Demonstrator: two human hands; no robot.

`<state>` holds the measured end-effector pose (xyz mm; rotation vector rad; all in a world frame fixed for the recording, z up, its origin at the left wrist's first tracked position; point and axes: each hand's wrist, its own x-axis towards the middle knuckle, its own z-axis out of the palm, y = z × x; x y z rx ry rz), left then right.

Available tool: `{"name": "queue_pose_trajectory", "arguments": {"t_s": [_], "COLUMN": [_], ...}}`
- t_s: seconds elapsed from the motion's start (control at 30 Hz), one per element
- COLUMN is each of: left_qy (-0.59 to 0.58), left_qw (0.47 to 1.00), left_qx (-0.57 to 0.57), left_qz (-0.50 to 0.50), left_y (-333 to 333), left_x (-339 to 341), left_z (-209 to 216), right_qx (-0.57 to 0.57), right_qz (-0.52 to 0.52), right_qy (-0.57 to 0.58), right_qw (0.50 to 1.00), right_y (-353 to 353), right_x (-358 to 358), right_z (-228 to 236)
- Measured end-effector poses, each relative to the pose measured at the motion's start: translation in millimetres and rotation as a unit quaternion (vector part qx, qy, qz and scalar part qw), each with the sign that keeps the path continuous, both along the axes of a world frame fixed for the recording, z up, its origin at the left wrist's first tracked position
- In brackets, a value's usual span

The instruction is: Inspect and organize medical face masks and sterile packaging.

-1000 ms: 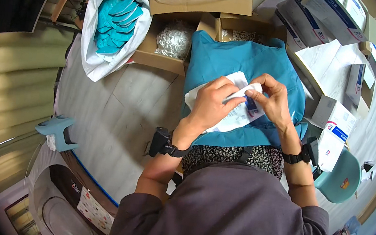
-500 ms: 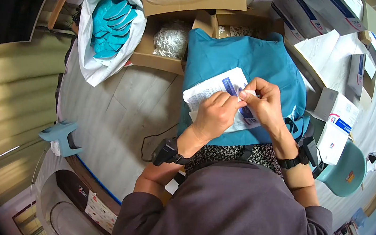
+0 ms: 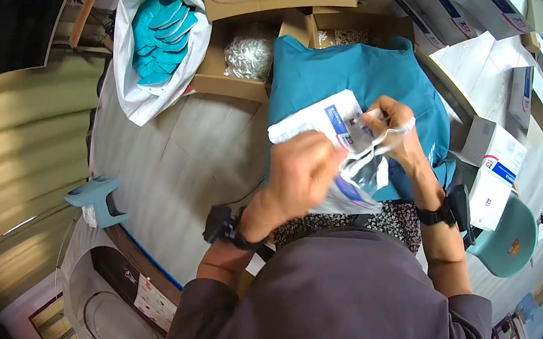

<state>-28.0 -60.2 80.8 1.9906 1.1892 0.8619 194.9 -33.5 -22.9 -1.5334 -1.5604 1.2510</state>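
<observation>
A white packaging bag with blue print (image 3: 320, 115) lies over the teal cloth (image 3: 326, 67) on my lap. Its near part gapes between my hands, showing a white rim and a clear, shiny film inside. My left hand (image 3: 299, 176), closed and slightly blurred, grips the bag on its left side. On the right, my right hand (image 3: 390, 127) has its fingers curled tightly round the bag's other edge. Part of the bag is hidden behind my left hand.
A white sack (image 3: 195, 43) of teal pads stands at the far left. Beside it is a cardboard box (image 3: 227, 87) holding a bag of white pieces. White printed boxes (image 3: 493, 192) and a green stool (image 3: 513, 235) are on the right. Another stool (image 3: 97, 198) stands at left.
My hands have moved from close together to apart, the left toward me and the right slightly outward. The bag, flat before, is now pulled open between them.
</observation>
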Motion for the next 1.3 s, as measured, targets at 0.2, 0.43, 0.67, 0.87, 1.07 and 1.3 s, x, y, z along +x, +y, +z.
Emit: {"name": "queue_pose_trajectory", "arguments": {"t_s": [0.2, 0.43, 0.67, 0.87, 1.07, 1.3], "left_qy": [0.163, 0.137, 0.102, 0.123, -0.002, 0.029], "left_qw": [0.971, 0.975, 0.981, 0.978, 0.986, 0.971], "left_qx": [-0.100, -0.064, -0.079, -0.080, -0.082, -0.184], "left_qz": [0.142, 0.161, 0.144, 0.150, 0.145, 0.152], "left_y": [37, 24, 10, 2, -11, -18], "left_x": [2, 7, 10, 8, -9, -34], "left_z": [-75, -77, -48, -42, -26, 30], "right_qx": [0.002, -0.046, -0.225, -0.196, -0.202, -0.071], "right_qz": [0.024, -0.098, -0.019, 0.003, -0.066, -0.072], "right_qy": [0.014, 0.147, 0.261, 0.398, 0.328, 0.204], "right_qw": [1.000, 0.983, 0.939, 0.896, 0.921, 0.974], "right_y": [6, 0, 2, -13, -16, -7], "right_x": [-19, -25, -4, -13, -6, -3], "right_z": [0, -14, -8, 20, 1, 14]}}
